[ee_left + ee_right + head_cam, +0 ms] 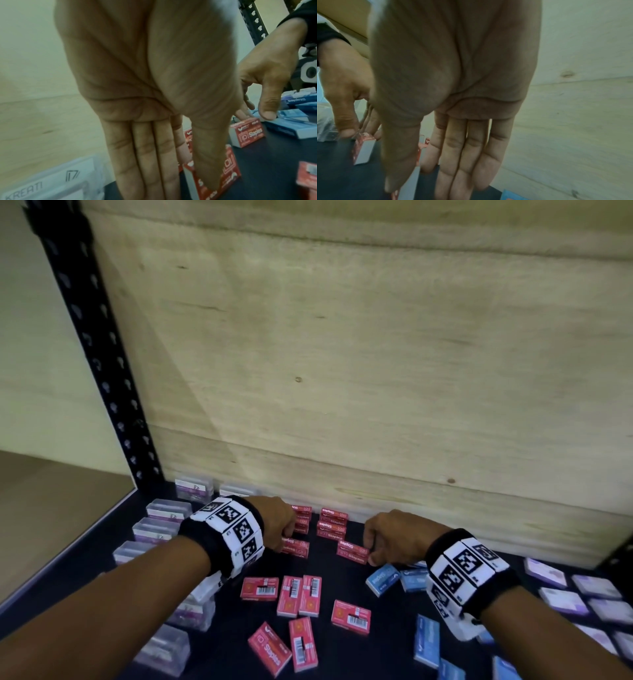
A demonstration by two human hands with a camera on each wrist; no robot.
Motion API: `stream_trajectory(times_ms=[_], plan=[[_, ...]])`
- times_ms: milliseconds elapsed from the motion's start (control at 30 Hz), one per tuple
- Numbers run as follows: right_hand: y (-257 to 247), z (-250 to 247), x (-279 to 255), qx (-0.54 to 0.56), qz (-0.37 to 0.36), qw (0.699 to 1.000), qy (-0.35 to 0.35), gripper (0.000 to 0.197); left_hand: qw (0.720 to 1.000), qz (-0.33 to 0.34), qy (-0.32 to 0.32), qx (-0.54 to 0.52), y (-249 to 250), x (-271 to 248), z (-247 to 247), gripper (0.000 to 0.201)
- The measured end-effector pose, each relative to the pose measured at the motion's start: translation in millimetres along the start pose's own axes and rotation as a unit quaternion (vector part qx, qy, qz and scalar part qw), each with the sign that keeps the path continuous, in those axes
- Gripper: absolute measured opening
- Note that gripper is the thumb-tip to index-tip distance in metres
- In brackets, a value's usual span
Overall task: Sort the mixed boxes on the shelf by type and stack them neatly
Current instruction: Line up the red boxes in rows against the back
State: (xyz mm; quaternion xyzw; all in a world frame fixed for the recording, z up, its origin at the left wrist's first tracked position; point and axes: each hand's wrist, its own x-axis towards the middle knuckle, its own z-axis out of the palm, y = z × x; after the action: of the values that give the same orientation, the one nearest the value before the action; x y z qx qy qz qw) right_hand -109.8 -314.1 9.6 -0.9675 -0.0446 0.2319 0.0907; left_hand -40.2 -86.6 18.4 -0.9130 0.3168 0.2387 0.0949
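Note:
Small red staple boxes, blue boxes and clear plastic cases lie mixed on a dark shelf point(342, 583). My left hand point(286, 537) reaches to the back and pinches a red staple box point(296, 547) between thumb and fingers; the left wrist view shows that box point(229, 163) behind the thumb. My right hand point(370, 551) pinches the end of another red staple box point(351, 553), also visible in the left wrist view point(247, 133). Two short stacks of red boxes point(332, 525) stand against the back wall between the hands.
Loose red boxes point(298, 595) lie in the middle front, blue boxes point(383, 578) to the right. Clear cases point(157, 530) line the left side and pale purple boxes point(561, 601) the right. A black slotted post point(92, 337) and a plywood back wall point(342, 371) bound the shelf.

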Motion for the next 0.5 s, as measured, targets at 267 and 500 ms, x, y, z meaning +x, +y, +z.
stream_trajectory(times_ms=[267,500], plan=[[-15,2,2,-0.013,-0.016,1.0,0.011,0.011,1.0,0.018,0.01,-0.007,3,0,2,0.036],[-16,1,-1,-0.005,-0.018,1.0,0.01,0.014,1.0,0.024,0.01,0.001,2,-4,-1,0.027]])
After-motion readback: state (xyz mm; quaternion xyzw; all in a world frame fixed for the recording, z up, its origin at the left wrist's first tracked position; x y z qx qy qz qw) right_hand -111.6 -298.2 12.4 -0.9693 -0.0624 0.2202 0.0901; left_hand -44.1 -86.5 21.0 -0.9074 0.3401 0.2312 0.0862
